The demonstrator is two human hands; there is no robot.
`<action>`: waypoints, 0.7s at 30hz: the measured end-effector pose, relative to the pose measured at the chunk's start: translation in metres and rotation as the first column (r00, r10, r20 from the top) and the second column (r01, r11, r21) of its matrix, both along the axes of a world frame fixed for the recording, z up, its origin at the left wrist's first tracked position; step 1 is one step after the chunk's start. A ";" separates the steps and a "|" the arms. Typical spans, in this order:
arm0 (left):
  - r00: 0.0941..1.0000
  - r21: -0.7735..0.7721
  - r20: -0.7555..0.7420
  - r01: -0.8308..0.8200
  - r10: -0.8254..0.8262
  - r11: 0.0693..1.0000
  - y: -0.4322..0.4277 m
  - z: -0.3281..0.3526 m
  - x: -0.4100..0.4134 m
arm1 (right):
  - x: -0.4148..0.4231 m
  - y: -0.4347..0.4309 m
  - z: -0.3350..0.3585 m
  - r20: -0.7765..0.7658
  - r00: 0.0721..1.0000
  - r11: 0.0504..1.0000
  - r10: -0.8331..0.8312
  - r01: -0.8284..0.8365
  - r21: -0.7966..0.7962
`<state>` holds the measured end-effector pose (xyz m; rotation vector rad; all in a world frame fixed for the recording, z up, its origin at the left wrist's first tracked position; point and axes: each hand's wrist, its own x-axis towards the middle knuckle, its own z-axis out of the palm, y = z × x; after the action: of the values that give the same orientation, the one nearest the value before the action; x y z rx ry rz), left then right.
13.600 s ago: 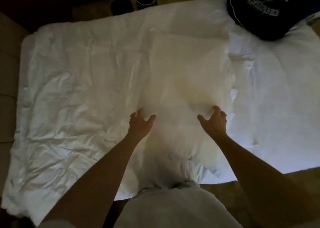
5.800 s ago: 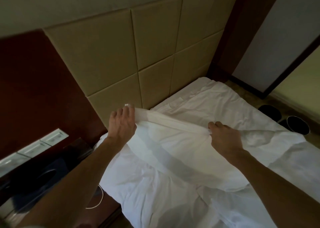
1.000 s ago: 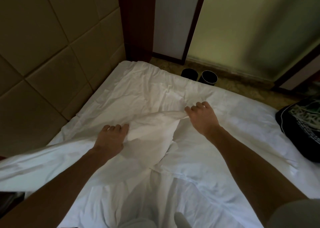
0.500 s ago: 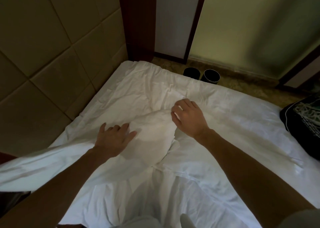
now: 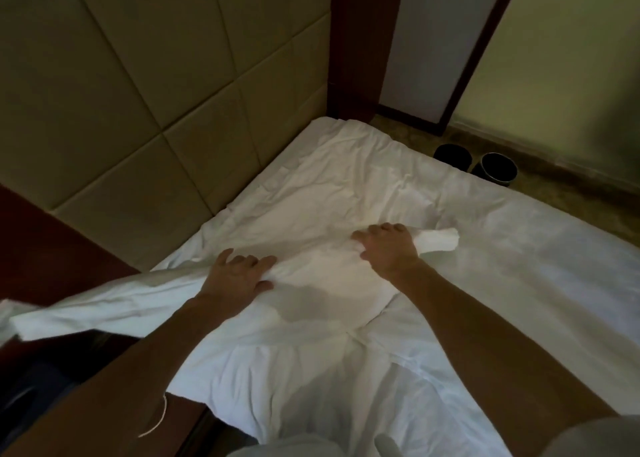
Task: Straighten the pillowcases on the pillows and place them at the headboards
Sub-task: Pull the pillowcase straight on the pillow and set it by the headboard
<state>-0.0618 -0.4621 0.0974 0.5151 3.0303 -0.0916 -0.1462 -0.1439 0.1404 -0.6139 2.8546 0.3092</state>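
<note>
Beneath and between the fingers lies the pillow point(image 5: 322, 276), long axis running left to right, its left end overhanging the bed point(image 5: 519, 283) edge. Fingers of the left hand point(image 5: 239, 276) are spread, pressing flat on it. Those of the right hand point(image 5: 388, 248) are curled, pinching the pillowcase point(image 5: 438, 245) end, its flap protruding just beyond them. Beyond the fingertips stands the headboard point(image 5: 156, 92), nearer the left hand; pillow judged not yet against it.

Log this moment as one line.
left hand presses pillow | right hand grips pillowcase corner | pillow lies on bed, short of headboard
</note>
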 end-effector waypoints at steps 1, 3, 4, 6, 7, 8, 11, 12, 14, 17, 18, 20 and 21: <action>0.999 0.009 -0.029 -0.014 0.014 1.000 -0.011 -0.001 0.005 | -0.002 0.000 0.002 -0.002 1.000 1.000 -0.010 0.010 0.011; 0.996 0.041 -0.047 -0.073 0.075 0.996 -0.034 0.002 0.015 | -0.007 -0.009 0.006 -0.001 1.000 0.999 -0.007 0.007 0.051; 0.992 0.065 -0.050 -0.110 0.113 0.992 -0.045 0.004 0.019 | -0.009 -0.015 0.007 -0.002 1.000 0.997 0.009 -0.008 0.080; 0.981 0.083 -0.037 -0.189 0.192 0.979 -0.068 0.007 0.027 | -0.014 -0.032 0.010 0.012 0.997 0.991 0.073 -0.074 0.113; 0.973 0.065 0.006 -0.230 0.230 0.971 -0.079 0.007 0.031 | -0.015 -0.041 0.011 0.036 0.993 0.988 0.114 -0.117 0.097; 0.962 0.037 0.060 -0.270 0.268 0.962 -0.088 0.009 0.034 | -0.017 -0.051 0.012 0.075 0.985 0.985 0.156 -0.161 0.066; 0.928 -0.021 0.126 -0.351 0.351 0.936 -0.114 0.010 0.042 | -0.020 -0.075 0.015 0.184 0.955 0.972 0.235 -0.230 -0.045; 0.923 -0.065 0.126 -0.357 0.363 0.932 -0.123 0.009 0.045 | -0.021 -0.082 0.015 0.209 0.952 0.974 0.224 -0.216 -0.061; 0.920 -0.137 0.126 -0.355 0.372 0.925 -0.139 0.005 0.050 | -0.026 -0.089 0.016 0.243 0.952 0.982 0.186 -0.187 -0.020; 0.934 -0.107 0.122 -0.324 0.336 0.940 -0.152 -0.006 0.053 | -0.028 -0.091 0.009 0.237 0.963 0.983 0.128 -0.156 0.102; 0.941 -0.095 0.114 -0.309 0.319 0.946 -0.153 -0.009 0.054 | -0.027 -0.092 0.006 0.221 0.969 0.983 0.107 -0.137 0.124; 0.948 -0.080 0.106 -0.292 0.300 0.953 -0.156 -0.013 0.052 | -0.024 -0.096 0.003 0.190 0.978 0.983 0.081 -0.110 0.147; 0.950 -0.072 0.102 -0.290 0.297 0.954 -0.158 -0.015 0.050 | -0.021 -0.099 0.002 0.181 0.980 0.982 0.079 -0.108 0.154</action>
<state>-0.0115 -0.6199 0.0823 0.0577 2.9444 -0.1263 -0.1674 -0.2427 0.1428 -0.7067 2.6074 0.4741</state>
